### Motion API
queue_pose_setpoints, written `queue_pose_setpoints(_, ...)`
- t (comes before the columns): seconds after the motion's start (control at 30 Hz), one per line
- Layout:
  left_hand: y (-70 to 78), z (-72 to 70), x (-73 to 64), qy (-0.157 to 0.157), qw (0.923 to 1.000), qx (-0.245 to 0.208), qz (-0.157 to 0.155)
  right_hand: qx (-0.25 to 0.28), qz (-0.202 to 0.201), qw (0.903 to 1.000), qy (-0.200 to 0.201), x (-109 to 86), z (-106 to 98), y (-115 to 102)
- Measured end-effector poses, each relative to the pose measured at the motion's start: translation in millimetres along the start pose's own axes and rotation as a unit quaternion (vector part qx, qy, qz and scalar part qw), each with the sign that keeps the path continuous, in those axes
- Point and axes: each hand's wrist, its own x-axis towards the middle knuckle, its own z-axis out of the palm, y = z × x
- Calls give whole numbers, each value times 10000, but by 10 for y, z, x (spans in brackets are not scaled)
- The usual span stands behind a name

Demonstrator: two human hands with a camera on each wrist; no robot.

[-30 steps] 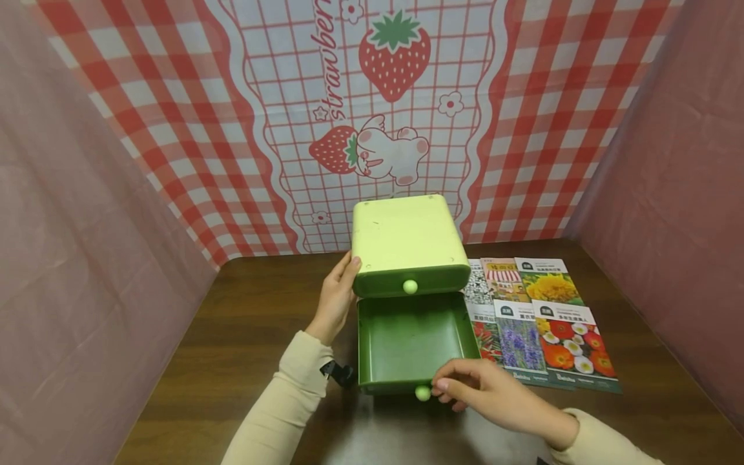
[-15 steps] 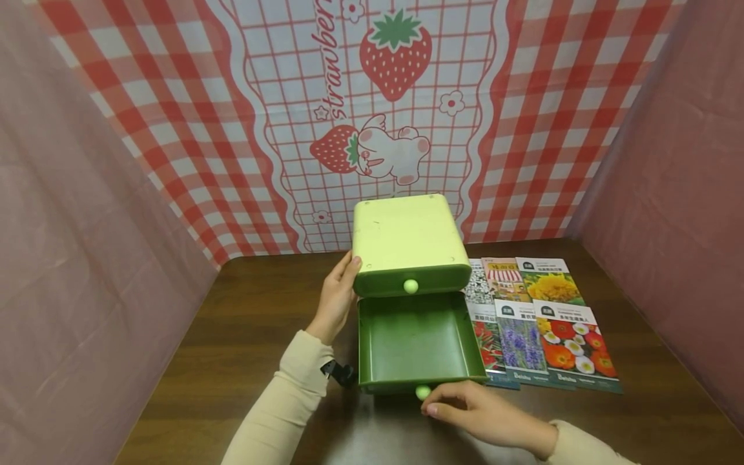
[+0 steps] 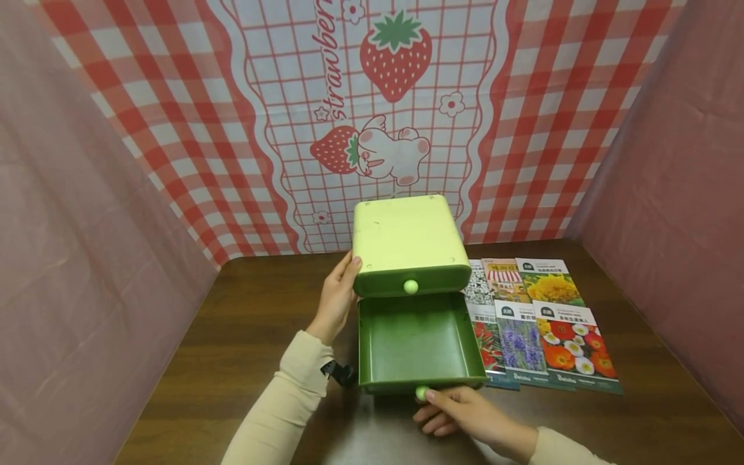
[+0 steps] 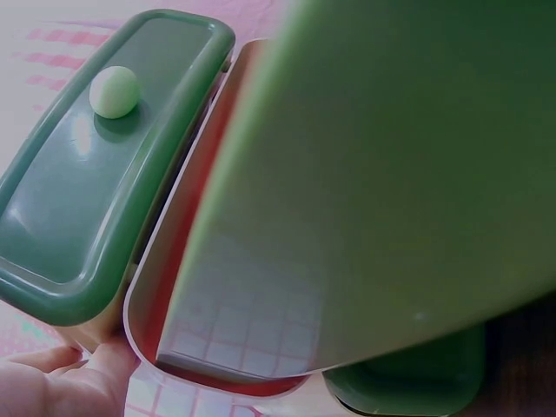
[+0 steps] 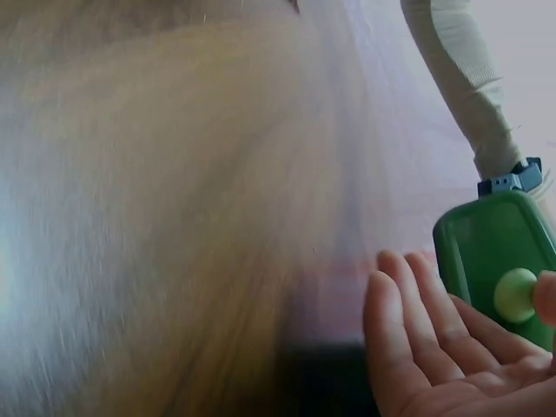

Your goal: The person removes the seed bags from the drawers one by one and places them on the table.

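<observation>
A small cabinet [image 3: 407,232] with a pale yellow-green top and dark green drawers stands at the back of the table. Its upper drawer [image 3: 378,283] is closed. Below, a green drawer [image 3: 415,342] is pulled far out, with a bare floor. My left hand [image 3: 336,294] rests against the cabinet's left side, fingertips at the upper front corner. My right hand [image 3: 465,413] is at the front of the pulled-out drawer, its thumb touching the round light-green knob [image 3: 422,392]. The right wrist view shows its other fingers [image 5: 427,326] stretched out straight.
Several seed packets with flower pictures, one showing orange poppies [image 3: 575,345], lie on the wooden table [image 3: 232,361] right of the cabinet. A strawberry-print checked cloth [image 3: 325,213] hangs close behind. Pink curtains [image 3: 668,226] stand at both sides.
My right hand has moved down and left from beside the knob, its fingers straightening and its thumb coming onto the knob. The left hand, cabinet and drawer have stayed put.
</observation>
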Motion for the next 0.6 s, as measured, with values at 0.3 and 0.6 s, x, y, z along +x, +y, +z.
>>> queue_pose_setpoints(0.3, 11, -2, 2, 17, 10000, 19, 4, 691, 235, 9970, 256, 5, 75, -45)
queue_pose_setpoints(0.6, 1, -18, -2, 7, 9999, 105, -1, 626, 132, 9963, 569, 54, 80, -166)
